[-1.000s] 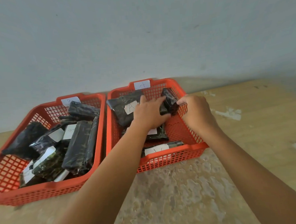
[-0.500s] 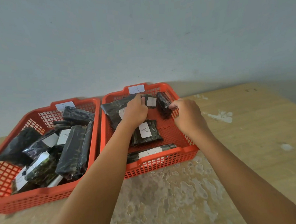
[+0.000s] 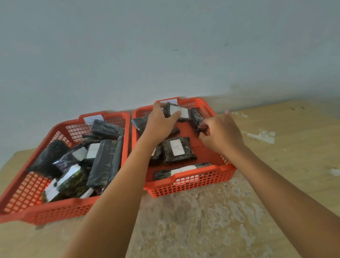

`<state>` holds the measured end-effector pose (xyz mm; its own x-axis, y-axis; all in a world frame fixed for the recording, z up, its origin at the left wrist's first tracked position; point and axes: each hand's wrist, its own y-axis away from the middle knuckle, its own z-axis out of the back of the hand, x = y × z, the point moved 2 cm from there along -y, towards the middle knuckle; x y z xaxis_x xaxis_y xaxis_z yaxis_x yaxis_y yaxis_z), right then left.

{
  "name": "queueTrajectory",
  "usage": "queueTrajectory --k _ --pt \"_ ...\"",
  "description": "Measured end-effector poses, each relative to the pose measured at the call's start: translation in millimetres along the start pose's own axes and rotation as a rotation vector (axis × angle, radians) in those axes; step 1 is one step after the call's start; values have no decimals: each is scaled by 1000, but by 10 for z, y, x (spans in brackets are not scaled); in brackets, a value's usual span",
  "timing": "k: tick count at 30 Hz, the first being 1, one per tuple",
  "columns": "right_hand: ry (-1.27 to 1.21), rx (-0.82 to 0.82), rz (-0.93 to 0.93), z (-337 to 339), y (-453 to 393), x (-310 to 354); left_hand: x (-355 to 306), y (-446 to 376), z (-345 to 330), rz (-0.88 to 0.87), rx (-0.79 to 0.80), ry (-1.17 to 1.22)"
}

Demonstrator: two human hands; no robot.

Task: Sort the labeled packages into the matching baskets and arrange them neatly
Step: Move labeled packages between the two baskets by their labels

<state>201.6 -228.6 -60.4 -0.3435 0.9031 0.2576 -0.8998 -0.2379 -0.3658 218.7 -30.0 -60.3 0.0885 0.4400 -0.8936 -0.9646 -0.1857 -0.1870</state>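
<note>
Two red mesh baskets sit side by side against the wall. The right basket (image 3: 189, 183) holds several dark wrapped packages with white labels. My left hand (image 3: 161, 123) reaches to its far end and grips a labeled package (image 3: 179, 111) standing near the back wall. At the basket's right side, my right hand (image 3: 221, 134) pinches a dark package (image 3: 196, 115) that leans against the wall. Another labeled package (image 3: 177, 150) lies flat in the middle, and one (image 3: 181, 170) lies along the front wall. The left basket (image 3: 57, 210) is piled with several dark packages.
Each basket has a white paper label on its far rim, one on the left basket (image 3: 92, 119) and one on the right (image 3: 168, 101). The wooden table (image 3: 285, 158) has worn patches and stretches to the right. A plain wall stands close behind.
My left hand has moved from the basket's middle to its far end and taken hold of a labeled package there. My right hand stays on the dark package at the right wall.
</note>
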Motion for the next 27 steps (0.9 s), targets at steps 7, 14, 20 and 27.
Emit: queueTrajectory --k 7,14,20,27 --pt "-394 249 174 135 193 660 -40 498 1016 34 -67 66" --pt "-340 516 367 17 605 1256 16 1118 1934 182 -97 -387" --pt "-401 455 404 41 687 1256 -27 1295 1899 274 141 -964" --pt "-209 231 199 193 346 767 -412 1201 1107 -203 97 -844"
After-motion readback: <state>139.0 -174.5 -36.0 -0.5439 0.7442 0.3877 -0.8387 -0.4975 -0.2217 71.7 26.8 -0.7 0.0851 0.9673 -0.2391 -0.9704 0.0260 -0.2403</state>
